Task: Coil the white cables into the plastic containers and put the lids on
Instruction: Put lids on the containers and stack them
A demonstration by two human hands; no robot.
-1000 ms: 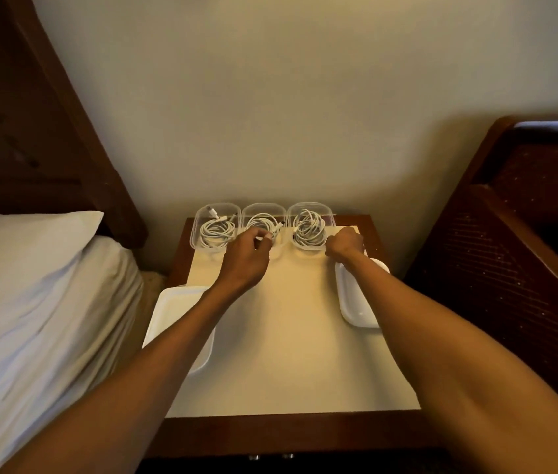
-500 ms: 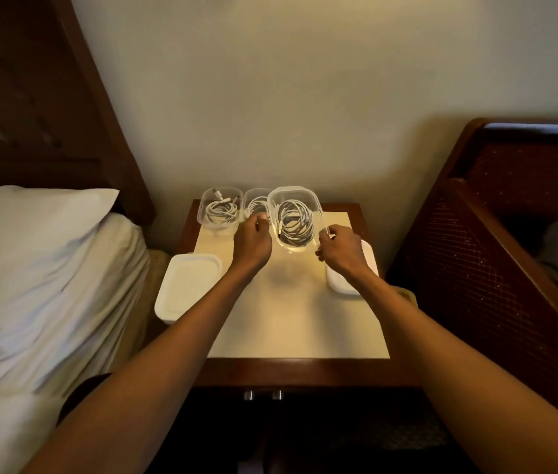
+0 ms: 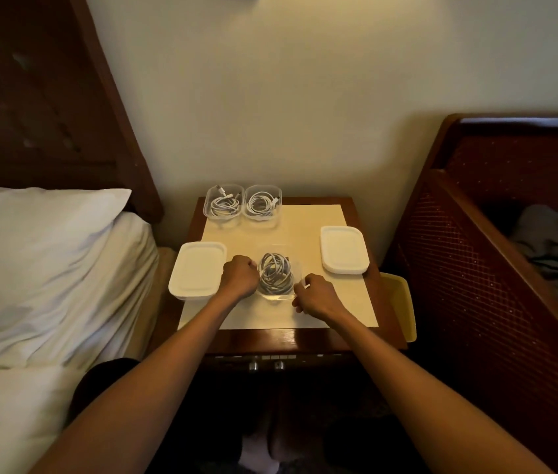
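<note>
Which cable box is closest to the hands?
The near container, held between the left hand and right hand; the two back containers stand untouched.

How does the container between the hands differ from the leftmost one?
The near container sits centrally, gripped by left hand and right hand; the leftmost container stands untouched by the wall. The near container's coil looks denser; the leftmost container's shows a plug at its rim. Both: clear, lidless, holding white cable.
</note>
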